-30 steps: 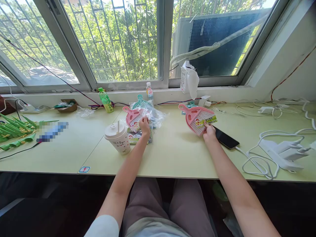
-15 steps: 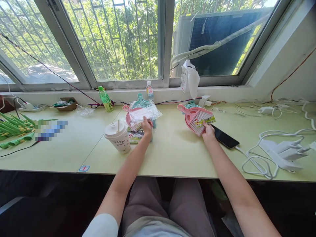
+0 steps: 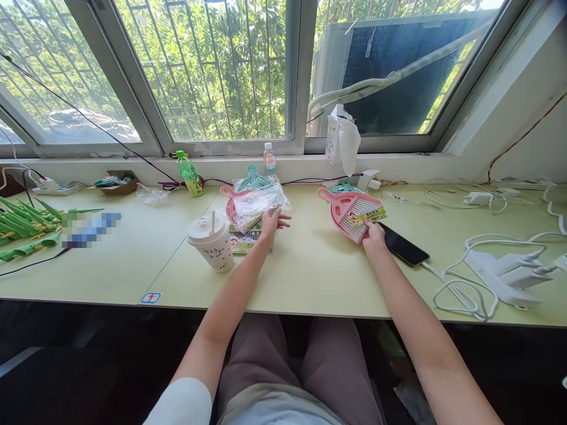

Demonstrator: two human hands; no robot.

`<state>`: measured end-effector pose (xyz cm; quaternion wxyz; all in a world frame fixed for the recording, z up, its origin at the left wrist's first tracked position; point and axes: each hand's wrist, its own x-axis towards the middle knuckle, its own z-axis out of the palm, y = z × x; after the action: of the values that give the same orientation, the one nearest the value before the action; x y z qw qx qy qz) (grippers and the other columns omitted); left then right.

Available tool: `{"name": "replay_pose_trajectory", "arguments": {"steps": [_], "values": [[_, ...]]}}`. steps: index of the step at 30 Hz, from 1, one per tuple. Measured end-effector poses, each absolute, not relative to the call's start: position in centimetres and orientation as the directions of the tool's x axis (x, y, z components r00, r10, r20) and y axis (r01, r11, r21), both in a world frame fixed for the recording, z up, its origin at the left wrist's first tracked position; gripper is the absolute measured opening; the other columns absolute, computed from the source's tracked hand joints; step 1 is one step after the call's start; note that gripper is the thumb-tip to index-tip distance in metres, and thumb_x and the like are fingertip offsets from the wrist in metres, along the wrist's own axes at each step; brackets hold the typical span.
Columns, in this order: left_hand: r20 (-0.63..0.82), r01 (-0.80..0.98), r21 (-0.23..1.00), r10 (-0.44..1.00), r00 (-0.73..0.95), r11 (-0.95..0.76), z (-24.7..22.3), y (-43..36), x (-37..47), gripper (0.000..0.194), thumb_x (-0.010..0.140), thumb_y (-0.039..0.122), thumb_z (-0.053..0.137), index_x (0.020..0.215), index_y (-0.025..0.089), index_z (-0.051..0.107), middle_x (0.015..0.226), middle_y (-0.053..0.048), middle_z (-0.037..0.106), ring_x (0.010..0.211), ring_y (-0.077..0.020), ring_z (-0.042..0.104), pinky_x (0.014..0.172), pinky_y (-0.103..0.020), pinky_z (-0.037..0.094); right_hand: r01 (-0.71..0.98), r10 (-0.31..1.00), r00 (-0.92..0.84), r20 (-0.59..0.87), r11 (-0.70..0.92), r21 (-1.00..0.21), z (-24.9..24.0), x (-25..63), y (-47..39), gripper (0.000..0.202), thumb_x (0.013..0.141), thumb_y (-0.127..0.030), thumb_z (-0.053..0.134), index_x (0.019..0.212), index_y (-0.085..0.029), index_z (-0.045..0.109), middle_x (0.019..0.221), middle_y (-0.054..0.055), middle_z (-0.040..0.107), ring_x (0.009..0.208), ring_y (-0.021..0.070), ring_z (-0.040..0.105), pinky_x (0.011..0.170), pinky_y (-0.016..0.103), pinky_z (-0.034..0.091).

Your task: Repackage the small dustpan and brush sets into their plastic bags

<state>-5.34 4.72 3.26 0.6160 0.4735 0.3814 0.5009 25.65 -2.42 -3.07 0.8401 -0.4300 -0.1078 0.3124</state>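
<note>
Our left hand [image 3: 270, 224]: fingers now spread, earlier curled.
It lies at the plastic wrapper [image 3: 252, 203], right of the lidded cup [image 3: 211, 245]; farther right, our right hand [image 3: 375, 234] still grips a pink dustpan [image 3: 340, 213].

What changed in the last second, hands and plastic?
The left hand moved slightly right, fingers now more spread; whether it has let go of the clear plastic wrap is unclear. The wrap shifted left, now covering much of the left pink dustpan. Unchanged: right hand holding the right pink dustpan; cup and phone in place.
</note>
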Motion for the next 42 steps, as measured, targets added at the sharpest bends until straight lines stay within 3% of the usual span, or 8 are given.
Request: {"name": "replay_pose_trajectory", "arguments": {"steps": [6, 13, 16, 21, 27, 32, 37, 42], "values": [[0.025, -0.503, 0.864, 0.999, 0.042, 0.000, 3.4, 4.9, -5.4, 0.038, 0.088, 0.044, 0.072, 0.103, 0.018, 0.049, 0.070, 0.000, 0.071, 0.046, -0.0059, 0.058, 0.046, -0.016, 0.039, -0.468, 0.561, 0.804, -0.197, 0.393, -0.791, -2.0, 24.6, -2.9, 0.017, 0.076, -0.004, 0.071, 0.081, -0.017, 0.062, 0.083, -0.001, 0.073, 0.072, 0.0118, 0.071, 0.073, 0.026, 0.065], [-0.092, -0.660, 0.748, 0.996, 0.008, 0.074, 3.3, 4.9, -5.0, 0.019, 0.083, 0.024, 0.078, 0.086, 0.013, 0.062, 0.082, -0.005, 0.074, 0.062, -0.0053, 0.065, 0.060, -0.015, 0.052, -0.470, 0.563, 0.803, -0.197, 0.393, -0.790, -2.2, 24.7, -2.7, 0.017, 0.077, -0.004, 0.071, 0.083, -0.017, 0.061, 0.081, -0.002, 0.072, 0.070, 0.0115, 0.069, 0.073, 0.028, 0.065], [-0.055, -0.639, 0.765, 0.997, 0.053, 0.076, 3.3, 4.8, -5.3, 0.018, 0.092, 0.029, 0.069, 0.091, 0.012, 0.068, 0.089, -0.008, 0.076, 0.073, -0.0095, 0.071, 0.070, -0.019, 0.057, -0.453, 0.563, 0.807, -0.178, 0.397, -0.798, -2.5, 24.9, -2.6, 0.019, 0.074, -0.005, 0.074, 0.080, -0.017, 0.060, 0.080, -0.001, 0.072, 0.068, 0.0117, 0.069, 0.071, 0.027, 0.065], [-0.049, -0.626, 0.773, 0.993, 0.108, 0.106, 3.0, 4.8, -5.5, 0.040, 0.103, 0.040, 0.046, 0.095, 0.011, 0.072, 0.083, -0.010, 0.076, 0.068, -0.0096, 0.070, 0.069, -0.020, 0.057, -0.459, 0.568, 0.801, -0.188, 0.382, -0.802, -2.5, 24.8, -2.6, 0.020, 0.074, -0.004, 0.075, 0.082, -0.016, 0.061, 0.078, -0.002, 0.071, 0.067, 0.0108, 0.069, 0.066, 0.024, 0.064], [-0.047, -0.439, 0.874, 0.934, 0.354, 0.210, 2.8, 4.9, -5.1, 0.026, 0.095, 0.034, 0.061, 0.093, 0.013, 0.076, 0.080, -0.010, 0.076, 0.061, -0.0107, 0.068, 0.062, -0.020, 0.055, -0.458, 0.575, 0.797, -0.184, 0.377, -0.805, -1.8, 24.2, -2.9, 0.019, 0.075, -0.009, 0.077, 0.087, -0.016, 0.064, 0.086, 0.001, 0.074, 0.068, 0.0110, 0.071, 0.064, 0.022, 0.063], [-0.015, -0.165, 0.973, 0.760, 0.649, 0.160, 2.2, 3.6, -3.9, 0.041, 0.089, 0.048, 0.068, 0.099, 0.009, 0.075, 0.086, -0.018, 0.077, 0.066, -0.0191, 0.072, 0.072, -0.032, 0.059, -0.485, 0.671, 0.730, -0.132, 0.372, -0.791, -1.1, 21.8, -3.0, 0.018, 0.078, -0.008, 0.076, 0.090, -0.016, 0.065, 0.085, 0.001, 0.075, 0.073, 0.0104, 0.072, 0.068, 0.020, 0.062], [0.088, -0.258, 0.964, 0.845, 0.528, 0.061, 1.0, 1.4, -1.8, 0.051, 0.084, 0.030, 0.076, 0.130, 0.021, 0.056, 0.122, -0.013, 0.071, 0.102, -0.0208, 0.071, 0.094, -0.038, 0.056, -0.514, 0.843, 0.537, -0.024, 0.304, -0.802, -0.8, 18.0, -3.1, 0.013, 0.080, -0.008, 0.072, 0.087, -0.017, 0.067, 0.088, 0.001, 0.076, 0.076, 0.0102, 0.073, 0.073, 0.019, 0.061], [0.050, -0.279, 0.960, 0.956, 0.289, 0.035, 0.0, 2.3, -1.5, 0.029, 0.087, 0.019, 0.066, 0.115, 0.020, 0.060, 0.110, -0.008, 0.070, 0.095, -0.0195, 0.068, 0.088, -0.036, 0.057, -0.440, 0.945, 0.307, -0.116, 0.033, -0.897, -1.1, 17.6, -3.1, 0.017, 0.078, -0.003, 0.070, 0.087, -0.017, 0.067, 0.085, 0.003, 0.076, 0.070, 0.0132, 0.073, 0.067, 0.024, 0.062]]}}
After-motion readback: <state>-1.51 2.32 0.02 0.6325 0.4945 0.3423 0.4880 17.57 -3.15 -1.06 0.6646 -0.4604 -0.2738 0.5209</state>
